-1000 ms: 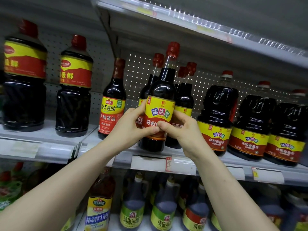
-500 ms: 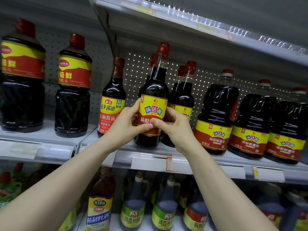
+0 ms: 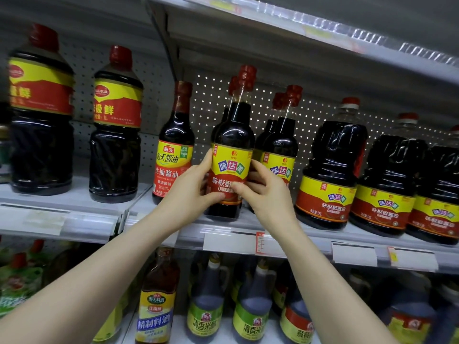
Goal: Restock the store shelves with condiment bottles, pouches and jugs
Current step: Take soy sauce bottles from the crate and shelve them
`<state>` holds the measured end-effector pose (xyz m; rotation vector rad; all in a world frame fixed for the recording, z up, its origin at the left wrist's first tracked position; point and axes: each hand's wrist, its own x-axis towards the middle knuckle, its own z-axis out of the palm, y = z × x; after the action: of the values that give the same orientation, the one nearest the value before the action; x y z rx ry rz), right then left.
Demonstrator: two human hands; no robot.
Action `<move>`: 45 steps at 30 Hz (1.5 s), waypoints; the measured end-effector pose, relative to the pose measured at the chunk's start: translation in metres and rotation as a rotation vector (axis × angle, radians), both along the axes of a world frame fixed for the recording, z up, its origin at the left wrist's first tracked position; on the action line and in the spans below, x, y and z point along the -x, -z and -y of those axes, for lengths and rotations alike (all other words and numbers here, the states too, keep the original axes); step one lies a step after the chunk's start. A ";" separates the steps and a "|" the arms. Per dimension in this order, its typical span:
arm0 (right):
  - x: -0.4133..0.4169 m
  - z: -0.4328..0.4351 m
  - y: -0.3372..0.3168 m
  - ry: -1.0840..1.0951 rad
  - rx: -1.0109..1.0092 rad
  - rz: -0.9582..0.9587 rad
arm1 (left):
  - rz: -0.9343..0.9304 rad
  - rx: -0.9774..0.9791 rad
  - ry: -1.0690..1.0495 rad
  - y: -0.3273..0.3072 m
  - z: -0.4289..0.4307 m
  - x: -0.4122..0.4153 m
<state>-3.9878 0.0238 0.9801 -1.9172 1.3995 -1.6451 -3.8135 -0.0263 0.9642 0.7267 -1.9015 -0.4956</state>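
Your left hand (image 3: 188,192) & right hand (image 3: 268,194) both grip the soy bottle (image 3: 232,135). Its bottom is at the front of the shelf (image 3: 231,240). If you bump the next bottle (image 3: 280,145) or let go too soon, it may tip off the edge.

The soy sauce bottle (image 3: 232,130) is dark and glossy, with bright highlights on its shoulder; its yellow-and-red label (image 3: 229,170) looks smooth and slick. Right of the bottle, the jugs (image 3: 332,155) are shiny ribbed plastic. Below it, the shelf (image 3: 310,233) is matt grey metal, edged with a clear plastic price strip (image 3: 223,240). Behind it, the back panel (image 3: 213,100) is perforated, matt.
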 end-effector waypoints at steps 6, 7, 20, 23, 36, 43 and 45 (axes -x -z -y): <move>-0.011 -0.015 0.023 0.233 0.200 -0.395 | 0.038 0.248 -0.208 0.015 -0.010 0.000; -0.013 -0.015 0.024 0.228 0.193 -0.394 | 0.035 0.270 -0.227 0.016 -0.011 0.000; -0.014 0.003 0.020 0.225 0.100 -0.341 | 0.087 0.248 -0.270 0.012 0.001 0.005; -0.013 0.010 0.017 0.221 0.064 -0.336 | 0.111 0.227 -0.291 0.009 0.006 0.009; -0.011 0.032 0.012 0.253 0.017 -0.296 | 0.239 0.142 -0.329 0.000 0.014 0.015; -0.013 0.031 0.014 0.263 0.046 -0.262 | 0.153 0.168 -0.279 0.002 0.013 0.011; -0.014 0.030 0.014 0.256 0.048 -0.253 | 0.127 0.168 -0.283 0.004 0.014 0.010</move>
<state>-3.9736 -0.0065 0.9662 -2.1071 1.7839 -1.5961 -3.8236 -0.0407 0.9605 0.9143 -1.8903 -0.1129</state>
